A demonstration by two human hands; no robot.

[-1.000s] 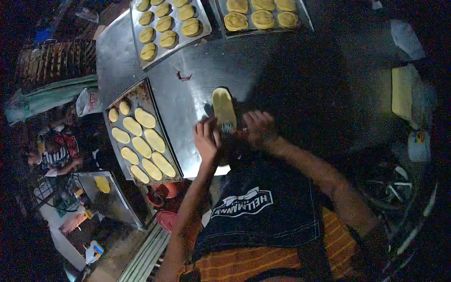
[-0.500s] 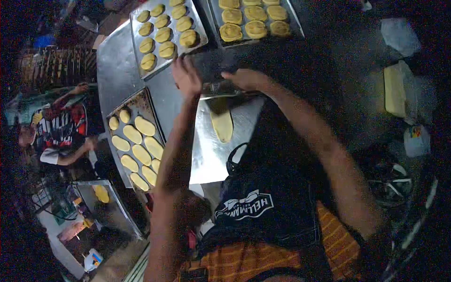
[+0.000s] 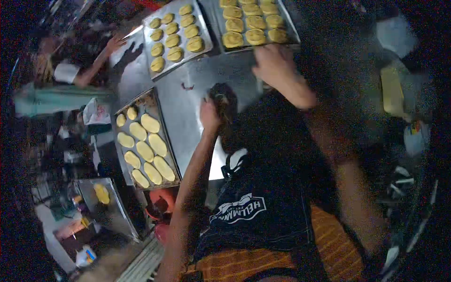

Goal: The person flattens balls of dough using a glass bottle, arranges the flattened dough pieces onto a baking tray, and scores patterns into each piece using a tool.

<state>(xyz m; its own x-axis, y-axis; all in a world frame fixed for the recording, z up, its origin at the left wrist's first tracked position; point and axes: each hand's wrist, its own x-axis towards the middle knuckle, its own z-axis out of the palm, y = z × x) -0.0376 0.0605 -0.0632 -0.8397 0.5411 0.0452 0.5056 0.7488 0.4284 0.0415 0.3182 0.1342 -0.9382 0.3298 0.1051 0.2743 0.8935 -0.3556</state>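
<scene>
My left hand (image 3: 210, 113) is low over the metal table (image 3: 185, 105), beside a dark patch that hides its fingertips; whether it grips anything is unclear. Farther right, my right hand (image 3: 277, 70) is blurred, its fingers bent downward close to the near edge of the right tray (image 3: 242, 47). Anything under those fingers is hidden. Rows of round, yellowish dough pieces (image 3: 255, 22) lie on that tray. The left tray (image 3: 162, 74) bears folded dough pieces (image 3: 174, 53). Flat oval dough pieces (image 3: 145, 151) fill a darker tray (image 3: 164, 127) left of my left arm.
At the upper left, another person's hand (image 3: 115, 43) reaches over the table's far side. A further tray (image 3: 117, 207) with one yellow piece stands lower left. Plastic-wrapped yellow blocks (image 3: 392, 91) lie at the right. A red-orange container (image 3: 162, 202) is below the oval dough.
My left hand has come down and nearer me; my right hand has moved right and forward. The oval dough piece between my arms no longer shows. The other person's arm now reaches toward the table.
</scene>
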